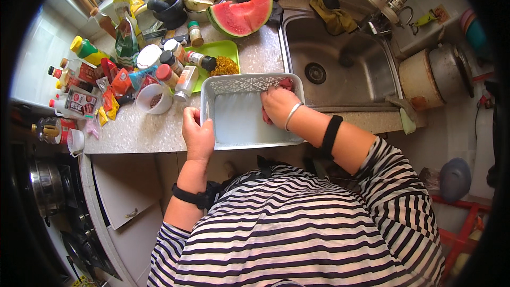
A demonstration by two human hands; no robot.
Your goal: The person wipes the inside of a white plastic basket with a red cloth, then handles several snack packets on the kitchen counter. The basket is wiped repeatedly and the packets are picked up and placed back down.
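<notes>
A white plastic basket (255, 144) with a patterned, pierced wall stands at the counter's front edge, partly over a green tray (230, 50). My left hand (198, 132) grips the basket's left rim, thumb on the near side. Inside the basket at its right end, my right hand (279, 105) is closed on a dark red cloth (287, 83), which shows above and below the fingers. On the tray lie a golden scouring pad (225, 66) and spice jars, one of them with a black lid (208, 63).
A steel sink (338, 67) adjoins on the right. Behind the tray lies a cut watermelon (243, 18), with a dark mortar (172, 14) left of it. Bottles, sachets and a white cup (153, 101) crowd the counter's left side. Two pots (422, 79) stand right of the sink.
</notes>
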